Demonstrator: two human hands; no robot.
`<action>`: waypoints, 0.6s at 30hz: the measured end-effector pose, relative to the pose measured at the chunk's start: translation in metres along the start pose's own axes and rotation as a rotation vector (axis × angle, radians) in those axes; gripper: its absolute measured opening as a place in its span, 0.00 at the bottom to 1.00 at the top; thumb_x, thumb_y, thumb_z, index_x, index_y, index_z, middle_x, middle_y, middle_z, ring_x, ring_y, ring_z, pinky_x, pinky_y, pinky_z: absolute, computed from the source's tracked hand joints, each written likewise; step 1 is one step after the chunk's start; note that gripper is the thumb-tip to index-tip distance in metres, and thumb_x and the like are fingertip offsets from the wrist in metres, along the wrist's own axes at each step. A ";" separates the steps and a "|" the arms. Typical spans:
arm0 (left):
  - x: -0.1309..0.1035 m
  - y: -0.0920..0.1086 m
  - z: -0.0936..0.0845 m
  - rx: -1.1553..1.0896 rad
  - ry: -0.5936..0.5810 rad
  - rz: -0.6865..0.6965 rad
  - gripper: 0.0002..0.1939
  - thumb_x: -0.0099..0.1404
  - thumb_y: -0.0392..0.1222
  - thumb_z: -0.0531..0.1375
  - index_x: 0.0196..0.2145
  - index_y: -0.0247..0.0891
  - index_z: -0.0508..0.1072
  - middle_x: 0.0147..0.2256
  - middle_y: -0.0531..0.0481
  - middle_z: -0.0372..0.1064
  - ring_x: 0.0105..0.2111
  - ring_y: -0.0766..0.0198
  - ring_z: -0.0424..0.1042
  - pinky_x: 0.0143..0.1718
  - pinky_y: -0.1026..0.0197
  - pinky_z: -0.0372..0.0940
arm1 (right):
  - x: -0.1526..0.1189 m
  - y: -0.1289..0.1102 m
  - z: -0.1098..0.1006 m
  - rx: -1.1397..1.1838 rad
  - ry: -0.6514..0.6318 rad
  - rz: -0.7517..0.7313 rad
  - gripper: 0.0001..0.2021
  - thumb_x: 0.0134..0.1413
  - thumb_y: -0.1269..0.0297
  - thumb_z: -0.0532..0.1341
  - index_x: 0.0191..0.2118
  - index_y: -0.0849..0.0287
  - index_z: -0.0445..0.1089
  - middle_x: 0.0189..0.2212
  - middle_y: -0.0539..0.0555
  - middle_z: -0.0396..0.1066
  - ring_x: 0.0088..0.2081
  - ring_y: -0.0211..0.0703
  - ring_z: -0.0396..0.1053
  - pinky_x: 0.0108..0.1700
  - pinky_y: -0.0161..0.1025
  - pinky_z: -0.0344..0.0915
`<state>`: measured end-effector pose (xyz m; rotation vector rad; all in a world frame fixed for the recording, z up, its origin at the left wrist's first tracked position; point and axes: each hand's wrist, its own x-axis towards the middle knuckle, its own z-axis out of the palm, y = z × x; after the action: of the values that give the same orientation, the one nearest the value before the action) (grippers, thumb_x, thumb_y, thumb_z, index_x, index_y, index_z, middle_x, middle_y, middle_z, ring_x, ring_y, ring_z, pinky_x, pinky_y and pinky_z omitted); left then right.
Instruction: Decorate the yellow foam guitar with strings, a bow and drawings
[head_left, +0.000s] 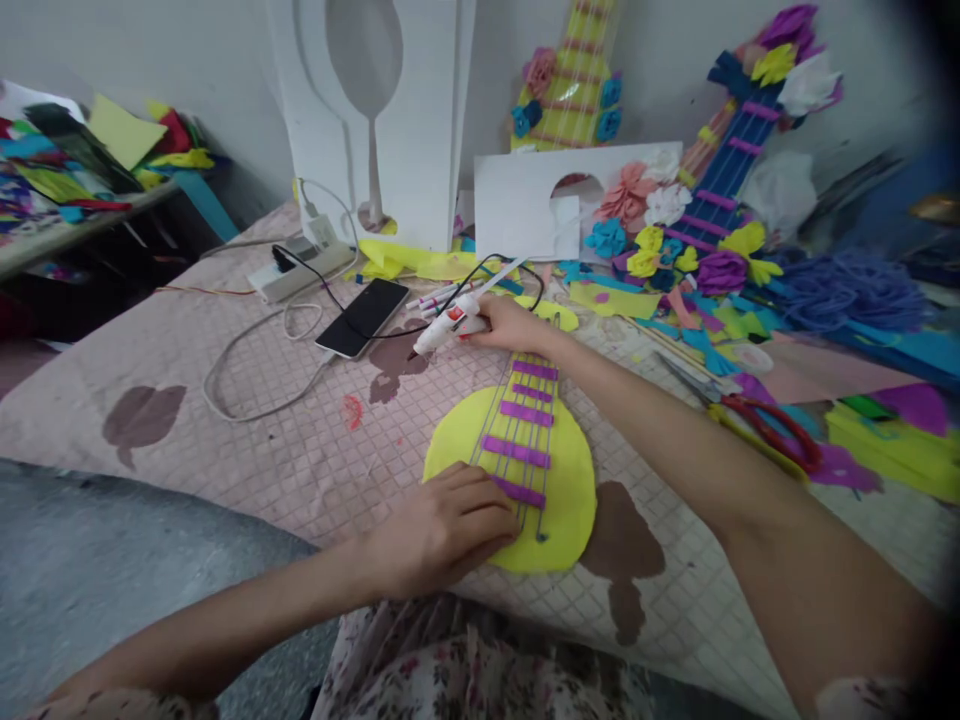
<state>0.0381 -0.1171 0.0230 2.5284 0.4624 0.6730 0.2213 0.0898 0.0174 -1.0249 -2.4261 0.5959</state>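
Lying near the tabletop's (pixel 247 465) front edge, the yellow toy guitar (pixel 571 460) is already fitted with purple frets (pixel 517 451) and strings (pixel 541 522); no paper flowers (pixel 722 272) are seen on it. A glue gun (pixel 448 325) is clasped by the right hand (pixel 504 325); whether anything is pinched by the left hand (pixel 450 520), laid on the guitar, cannot be told.

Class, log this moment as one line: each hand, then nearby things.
left hand: on yellow guitar | right hand: holding glue gun | nearby: phone, scissors

yellow guitar (pixel 517 468) with purple bars (pixel 527 411); white glue gun (pixel 448 324); pale pink, lattice-patterned tablecloth (pixel 315 470)
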 end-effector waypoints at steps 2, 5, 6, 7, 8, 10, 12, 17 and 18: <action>-0.002 0.001 0.001 0.012 0.009 0.010 0.07 0.70 0.35 0.52 0.38 0.34 0.70 0.36 0.45 0.73 0.37 0.63 0.70 0.42 0.59 0.64 | 0.003 -0.001 -0.001 0.033 0.000 0.015 0.12 0.44 0.63 0.63 0.36 0.64 0.71 0.31 0.53 0.72 0.33 0.45 0.67 0.36 0.39 0.60; -0.006 0.000 0.000 0.022 0.032 0.011 0.07 0.69 0.35 0.53 0.39 0.34 0.70 0.36 0.45 0.73 0.38 0.64 0.69 0.42 0.59 0.64 | 0.001 -0.004 -0.011 0.060 0.130 0.101 0.14 0.46 0.60 0.64 0.38 0.63 0.71 0.34 0.54 0.74 0.35 0.46 0.68 0.38 0.41 0.62; -0.007 0.000 0.000 0.022 0.038 0.009 0.06 0.69 0.35 0.53 0.39 0.34 0.70 0.37 0.45 0.73 0.38 0.64 0.69 0.43 0.59 0.64 | -0.002 -0.006 -0.018 0.075 0.200 0.136 0.15 0.48 0.58 0.64 0.39 0.62 0.70 0.36 0.54 0.74 0.37 0.47 0.68 0.39 0.41 0.63; -0.008 -0.001 0.000 0.022 0.043 0.007 0.06 0.69 0.34 0.53 0.40 0.34 0.70 0.37 0.45 0.73 0.38 0.64 0.69 0.43 0.59 0.64 | -0.005 -0.008 -0.026 0.092 0.268 0.166 0.16 0.50 0.56 0.63 0.42 0.61 0.70 0.40 0.54 0.75 0.40 0.46 0.68 0.41 0.41 0.64; -0.009 -0.001 0.001 0.022 0.045 0.004 0.06 0.69 0.34 0.53 0.40 0.34 0.70 0.38 0.45 0.73 0.38 0.63 0.69 0.43 0.59 0.64 | -0.009 -0.010 -0.035 0.112 0.349 0.201 0.17 0.52 0.54 0.62 0.44 0.60 0.69 0.43 0.53 0.74 0.42 0.45 0.68 0.43 0.41 0.65; -0.010 -0.002 0.001 0.022 0.046 -0.005 0.06 0.68 0.34 0.54 0.41 0.34 0.70 0.38 0.45 0.73 0.38 0.63 0.69 0.43 0.59 0.64 | -0.020 -0.013 -0.057 0.138 0.407 0.216 0.19 0.55 0.52 0.59 0.49 0.58 0.66 0.50 0.51 0.71 0.47 0.40 0.66 0.49 0.39 0.65; -0.011 -0.002 0.002 0.020 0.047 -0.014 0.07 0.68 0.33 0.54 0.41 0.35 0.70 0.39 0.45 0.73 0.39 0.63 0.69 0.43 0.59 0.64 | -0.033 -0.014 -0.080 0.139 0.527 0.243 0.17 0.56 0.54 0.60 0.48 0.58 0.66 0.48 0.51 0.72 0.44 0.36 0.68 0.48 0.36 0.66; -0.011 -0.002 0.005 0.002 0.024 -0.023 0.06 0.68 0.33 0.54 0.40 0.35 0.70 0.39 0.46 0.72 0.40 0.64 0.68 0.44 0.59 0.63 | -0.083 -0.010 -0.124 0.093 0.556 0.249 0.15 0.50 0.52 0.65 0.33 0.62 0.73 0.29 0.51 0.75 0.28 0.33 0.68 0.35 0.37 0.66; -0.011 -0.002 0.005 0.002 0.021 -0.021 0.06 0.68 0.33 0.54 0.40 0.35 0.70 0.39 0.46 0.72 0.40 0.64 0.68 0.44 0.59 0.62 | -0.096 -0.010 -0.129 0.056 0.530 0.279 0.16 0.47 0.52 0.66 0.30 0.63 0.72 0.28 0.51 0.75 0.28 0.33 0.68 0.34 0.37 0.65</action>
<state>0.0315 -0.1217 0.0138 2.5164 0.4968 0.6917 0.3463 0.0403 0.1058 -1.3153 -1.8144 0.4096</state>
